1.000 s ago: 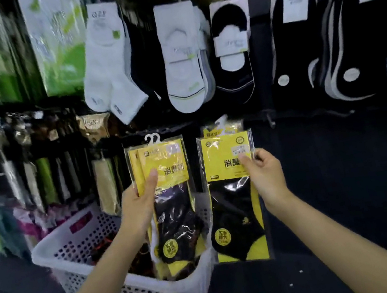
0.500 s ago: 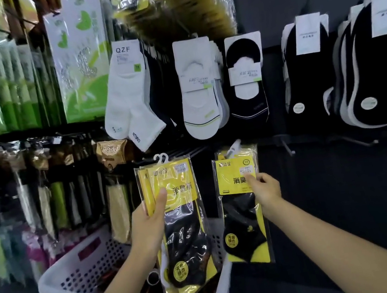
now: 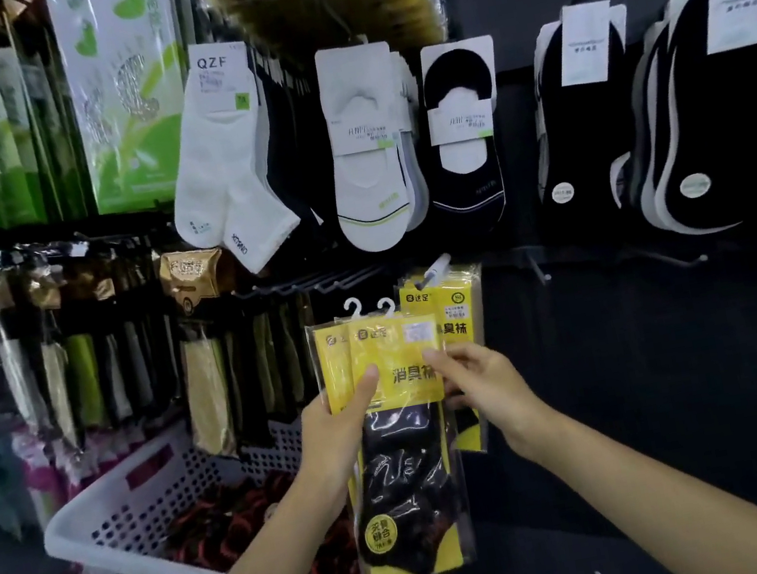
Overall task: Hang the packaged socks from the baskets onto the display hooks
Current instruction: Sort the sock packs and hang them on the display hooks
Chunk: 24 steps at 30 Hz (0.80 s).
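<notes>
- Across the right half, dark display wall (image 3: 662, 388): plain panel below the hook rail, the widest open room, just right of the hands.
- Along the top, hanging stock packed edge to edge: big black socks (image 3: 592, 132) at far right, then black no-show socks (image 3: 463, 145), white no-show socks (image 3: 364, 162), white QZF ankle socks (image 3: 223, 162) and tall green packets (image 3: 122, 104) at far left.
- Down at lower left, white perforated basket (image 3: 104, 522), near rim running under the left forearm.
- Inside the basket, a heap of dark packets with red trim (image 3: 235, 519), lying below rim level.
- Behind the basket, a crowded row of slim hanging packets (image 3: 94, 377), lower ends close above the far rim.
- Dead centre, a bunch of packaged socks (image 3: 404, 474), yellow card over black sock, held upright above the basket's right corner.
- Just behind and to the right, hung packets (image 3: 455, 303) of the same yellow kind on a white-tipped display hook (image 3: 436, 267), left edge overlapped by the held bunch.
- Left hand (image 3: 337, 435) gripping that bunch from the left, thumb flat across the yellow card.
- Right hand (image 3: 484, 384) pinching the right edge of the front packet, thumb on the card face, fingers tucked behind.
- Further right on the rail, two bare hooks (image 3: 540, 271), well apart from the hung packets.
- Smallest of all, two white plastic hangers (image 3: 352, 309) poking up from the held bunch, left of the hook tip and lower.
</notes>
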{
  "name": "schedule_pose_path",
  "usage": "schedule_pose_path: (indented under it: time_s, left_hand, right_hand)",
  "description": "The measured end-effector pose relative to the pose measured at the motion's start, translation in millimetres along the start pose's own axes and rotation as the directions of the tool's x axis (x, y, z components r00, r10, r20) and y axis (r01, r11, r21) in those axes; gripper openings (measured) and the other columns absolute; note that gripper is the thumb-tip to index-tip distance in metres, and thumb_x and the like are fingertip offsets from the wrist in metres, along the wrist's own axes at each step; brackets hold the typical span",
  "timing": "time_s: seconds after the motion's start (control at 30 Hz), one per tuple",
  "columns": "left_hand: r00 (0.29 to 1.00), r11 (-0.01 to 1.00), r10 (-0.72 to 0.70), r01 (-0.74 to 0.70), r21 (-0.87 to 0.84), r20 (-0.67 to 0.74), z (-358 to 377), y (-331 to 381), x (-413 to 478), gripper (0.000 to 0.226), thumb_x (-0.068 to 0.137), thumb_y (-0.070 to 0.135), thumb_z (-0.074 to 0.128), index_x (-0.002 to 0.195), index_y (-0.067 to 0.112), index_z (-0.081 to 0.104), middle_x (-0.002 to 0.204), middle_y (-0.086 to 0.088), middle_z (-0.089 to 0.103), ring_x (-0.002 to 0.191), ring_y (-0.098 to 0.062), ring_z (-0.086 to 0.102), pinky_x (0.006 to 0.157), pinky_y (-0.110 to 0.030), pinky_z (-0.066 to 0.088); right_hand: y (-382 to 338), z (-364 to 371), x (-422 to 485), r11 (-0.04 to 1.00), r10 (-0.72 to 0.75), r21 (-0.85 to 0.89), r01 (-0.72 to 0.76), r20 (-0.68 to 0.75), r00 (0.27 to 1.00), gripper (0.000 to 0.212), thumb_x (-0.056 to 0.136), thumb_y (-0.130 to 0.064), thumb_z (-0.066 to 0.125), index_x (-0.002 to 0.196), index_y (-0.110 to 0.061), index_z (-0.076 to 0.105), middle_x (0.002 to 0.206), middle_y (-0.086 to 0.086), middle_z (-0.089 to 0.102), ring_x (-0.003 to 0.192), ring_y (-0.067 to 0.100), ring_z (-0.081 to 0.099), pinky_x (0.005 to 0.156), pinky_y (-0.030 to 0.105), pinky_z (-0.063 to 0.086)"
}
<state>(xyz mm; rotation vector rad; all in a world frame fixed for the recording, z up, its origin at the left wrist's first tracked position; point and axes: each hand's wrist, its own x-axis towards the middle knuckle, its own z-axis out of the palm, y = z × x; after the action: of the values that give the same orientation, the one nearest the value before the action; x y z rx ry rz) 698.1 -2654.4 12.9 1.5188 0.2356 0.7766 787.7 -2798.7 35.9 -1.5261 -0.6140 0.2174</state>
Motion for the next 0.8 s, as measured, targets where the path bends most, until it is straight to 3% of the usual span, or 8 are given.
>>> schedule_pose_path:
  time_s: [0.07, 0.13, 0.2, 0.3, 0.47, 0.57, 0.7, 0.8]
  left_hand:
    - [1.000, 0.999, -0.005, 0.006, -0.032, 0.013, 4, -1, -2, 0.028, 0.071, 0.048, 0.070, 0.091, 0.028, 0.069, 0.083, 0.018, 0.073, 0.078, 0.002, 0.069, 0.066, -0.014, 0.050]
    - [0.999, 1.000, -0.006, 0.005, 0.007, 0.031, 5, 1, -3, 0.023, 0.074, 0.048, 0.068, 0.081, 0.026, 0.066, 0.069, 0.019, 0.071, 0.064, 0.004, 0.066, 0.054, -0.004, 0.044]
    - [1.000, 0.997, 0.003, -0.004, 0.073, 0.009, 2, 5, -2, 0.042, 0.081, 0.052, 0.058, 0.055, 0.022, 0.044, 0.038, 0.013, 0.045, 0.036, -0.002, 0.045, 0.041, -0.004, 0.032]
    - [0.994, 0.987, 0.013, 0.004, 0.158, -0.109, -9, 10, 3, 0.055, 0.086, 0.054, 0.051, 0.055, 0.020, 0.020, 0.039, 0.013, 0.018, 0.034, -0.004, 0.021, 0.040, -0.014, 0.023]
    - [0.979, 0.978, 0.071, -0.031, 0.206, -0.190, -29, 18, 16, 0.056, 0.089, 0.053, 0.050, 0.057, 0.020, 0.018, 0.039, 0.012, 0.016, 0.034, -0.006, 0.018, 0.042, -0.018, 0.019]
    - [0.975, 0.970, 0.103, -0.054, 0.237, -0.198, -34, 23, 22, 0.057, 0.088, 0.055, 0.050, 0.057, 0.020, 0.018, 0.041, 0.012, 0.015, 0.038, -0.006, 0.018, 0.045, -0.018, 0.019]
    - [0.969, 0.967, 0.150, -0.103, 0.233, -0.195, -38, 27, 25, 0.057, 0.089, 0.050, 0.052, 0.053, 0.021, 0.019, 0.038, 0.013, 0.017, 0.033, -0.004, 0.018, 0.035, -0.011, 0.017]
    - [0.973, 0.967, 0.141, -0.095, 0.235, -0.185, -39, 26, 24, 0.058, 0.089, 0.048, 0.053, 0.052, 0.020, 0.019, 0.038, 0.012, 0.017, 0.033, -0.006, 0.019, 0.035, -0.010, 0.018]
  right_hand:
    - [1, -2, -7, 0.999, -0.003, 0.041, 0.003, 0.013, 1.000, 0.015, 0.088, -0.031, 0.064, 0.097, -0.019, 0.067, 0.099, -0.001, 0.073, 0.089, 0.011, 0.070, 0.069, 0.018, 0.054]
    - [2, -7, -10, 0.997, -0.019, 0.076, 0.019, 0.008, 1.000, 0.012, 0.090, -0.026, 0.062, 0.096, -0.018, 0.068, 0.098, 0.000, 0.074, 0.085, 0.008, 0.071, 0.066, 0.016, 0.054]
    - [3, -13, -11, 0.995, -0.036, 0.087, 0.038, -0.026, 0.999, 0.014, 0.091, -0.025, 0.060, 0.101, -0.017, 0.066, 0.100, 0.001, 0.074, 0.088, 0.009, 0.071, 0.073, 0.017, 0.055]
    - [0, -20, -6, 0.996, -0.054, 0.065, 0.064, -0.144, 0.988, 0.013, 0.094, -0.025, 0.057, 0.103, -0.020, 0.064, 0.103, 0.000, 0.073, 0.100, 0.014, 0.067, 0.092, 0.029, 0.051]
    - [-13, -19, 12, 0.996, -0.077, 0.022, 0.083, -0.186, 0.979, 0.009, 0.096, -0.023, 0.055, 0.100, -0.026, 0.063, 0.102, -0.006, 0.071, 0.096, 0.004, 0.064, 0.081, 0.018, 0.048]
    - [-12, -9, 27, 0.998, -0.056, -0.011, 0.055, -0.206, 0.977, 0.020, 0.095, -0.022, 0.056, 0.112, -0.014, 0.062, 0.111, 0.004, 0.069, 0.105, 0.018, 0.064, 0.095, 0.032, 0.049]
    - [-1, -2, 48, 0.999, 0.033, 0.008, -0.032, -0.280, 0.959, 0.037, 0.093, -0.026, 0.060, 0.123, -0.004, 0.059, 0.128, 0.007, 0.059, 0.121, 0.025, 0.055, 0.101, 0.033, 0.043]
    - [8, -5, 61, 0.981, 0.189, 0.109, -0.161, -0.347, 0.919, 0.043, 0.088, -0.029, 0.067, 0.103, 0.010, 0.061, 0.120, 0.025, 0.061, 0.113, 0.038, 0.058, 0.101, 0.047, 0.046]
